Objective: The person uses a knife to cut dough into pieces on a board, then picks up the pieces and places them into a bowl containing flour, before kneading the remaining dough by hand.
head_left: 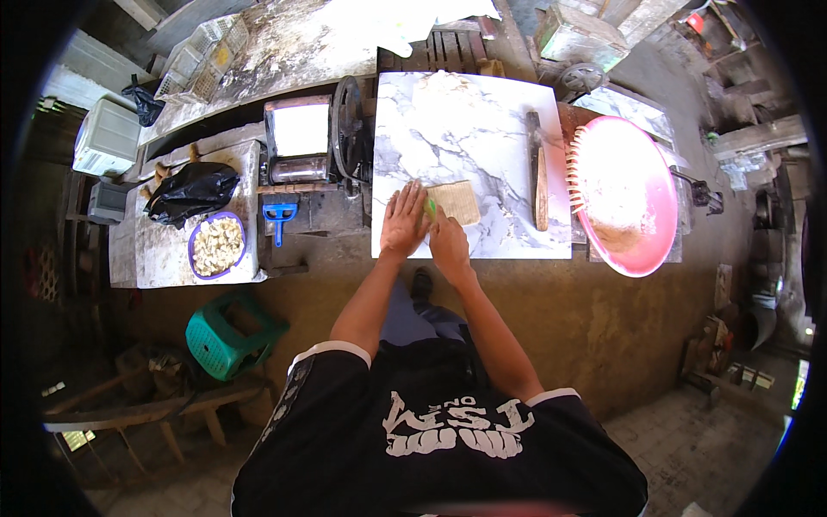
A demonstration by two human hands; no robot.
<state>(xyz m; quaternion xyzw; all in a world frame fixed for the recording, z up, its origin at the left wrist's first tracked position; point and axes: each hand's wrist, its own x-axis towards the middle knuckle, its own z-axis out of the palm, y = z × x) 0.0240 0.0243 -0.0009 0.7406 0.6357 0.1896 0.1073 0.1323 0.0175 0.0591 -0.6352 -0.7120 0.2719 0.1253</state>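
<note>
On the marbled white board (504, 129), a flat tan rectangular slab (459, 203) with fine lines across it lies by the near edge. My left hand (403, 222) rests palm down at the slab's left end, its fingers stretched out. Close beside it, my right hand (449, 241) is closed on a green tool (431, 207), which touches or hovers over the slab's left part. The tool's kind is hard to tell, since my hands cover much of it. What lies under my left palm is hidden.
Right of the slab lie long wooden sticks (541, 185). A pink basin (642, 233) holds pale powder, with beige curved pieces along its left rim. Leftward stand a hand-cranked machine (297, 164), a blue dustpan-shaped tool (280, 220), a purple-rimmed bowl (243, 263) of pale chunks and a green stool (213, 345).
</note>
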